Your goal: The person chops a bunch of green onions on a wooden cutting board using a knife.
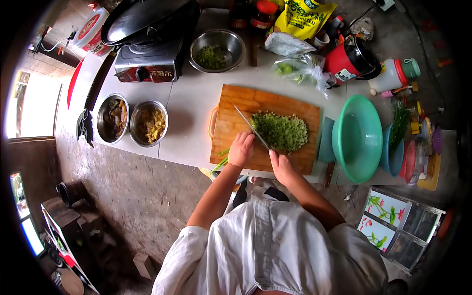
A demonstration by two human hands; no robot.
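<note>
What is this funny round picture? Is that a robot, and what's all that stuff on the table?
No robot here! It's a person with two bare hands. There's one picture, from a camera worn on the head, looking forward and down, so you see their own arms and white top.

The right hand holds a knife by its handle. The left hand is close beside the blade, with green stalks nearby.

On the table is a wooden board with chopped greens. Around it are small metal bowls of food, a bigger metal bowl, a stove and a green basin.
</note>
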